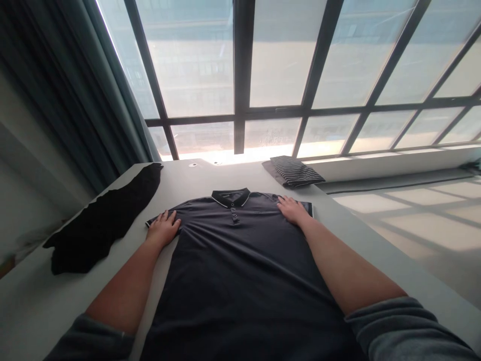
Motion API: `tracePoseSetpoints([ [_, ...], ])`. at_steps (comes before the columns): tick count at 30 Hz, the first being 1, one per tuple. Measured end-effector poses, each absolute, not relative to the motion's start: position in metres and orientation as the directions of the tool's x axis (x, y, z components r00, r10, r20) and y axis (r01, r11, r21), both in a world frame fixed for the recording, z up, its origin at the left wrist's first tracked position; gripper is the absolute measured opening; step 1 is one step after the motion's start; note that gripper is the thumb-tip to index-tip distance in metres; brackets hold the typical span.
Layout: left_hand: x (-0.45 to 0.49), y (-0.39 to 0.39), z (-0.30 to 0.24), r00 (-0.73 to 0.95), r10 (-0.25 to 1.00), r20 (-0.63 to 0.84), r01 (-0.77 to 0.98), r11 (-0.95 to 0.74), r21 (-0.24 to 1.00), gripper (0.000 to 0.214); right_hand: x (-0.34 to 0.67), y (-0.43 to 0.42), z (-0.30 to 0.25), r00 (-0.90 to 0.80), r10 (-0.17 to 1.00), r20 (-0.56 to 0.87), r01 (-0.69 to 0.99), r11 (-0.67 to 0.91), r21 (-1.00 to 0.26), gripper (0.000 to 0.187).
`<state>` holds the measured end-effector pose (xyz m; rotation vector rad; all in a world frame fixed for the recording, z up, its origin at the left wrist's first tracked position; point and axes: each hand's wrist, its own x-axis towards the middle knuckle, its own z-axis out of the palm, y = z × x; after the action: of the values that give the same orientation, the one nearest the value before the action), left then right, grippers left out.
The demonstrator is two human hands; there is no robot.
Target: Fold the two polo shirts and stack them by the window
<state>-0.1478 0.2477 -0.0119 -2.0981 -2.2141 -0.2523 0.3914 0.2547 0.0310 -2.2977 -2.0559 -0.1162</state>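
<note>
A dark polo shirt [240, 271] lies spread face up on the white table, its collar pointing away from me and its buttoned placket in the middle. My left hand [164, 228] rests flat on the left sleeve, fingers stretched out. On the right sleeve, near the shoulder, lies my right hand [293, 209], also flat with its fingers extended. Neither hand grips the cloth. Diagonal creases run across the chest, and the hem is out of view below.
On the white table [180, 175], a crumpled black garment [108, 220] lies to the left. Folded striped cloth [296, 171] sits at the far right edge. Large framed windows [278, 55] stand behind, with a dark curtain [75, 75] at left. Sunlit floor [424, 215] shows at right.
</note>
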Motion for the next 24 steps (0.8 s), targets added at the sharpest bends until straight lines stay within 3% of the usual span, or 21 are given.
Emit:
tracePoseSetpoints([
  [8,-0.145,0.245,-0.008,-0.077,0.984,0.163,0.995,0.065,0.078,0.071,0.383,0.270,0.036,0.231,0.970,0.075,0.972,-0.228,-0.052,0.070],
  [24,-0.153,0.262,-0.012,-0.131,0.978,0.162,0.991,0.124,0.056,0.073,0.384,0.283,0.042,0.259,0.963,0.072,0.966,-0.257,-0.036,0.067],
])
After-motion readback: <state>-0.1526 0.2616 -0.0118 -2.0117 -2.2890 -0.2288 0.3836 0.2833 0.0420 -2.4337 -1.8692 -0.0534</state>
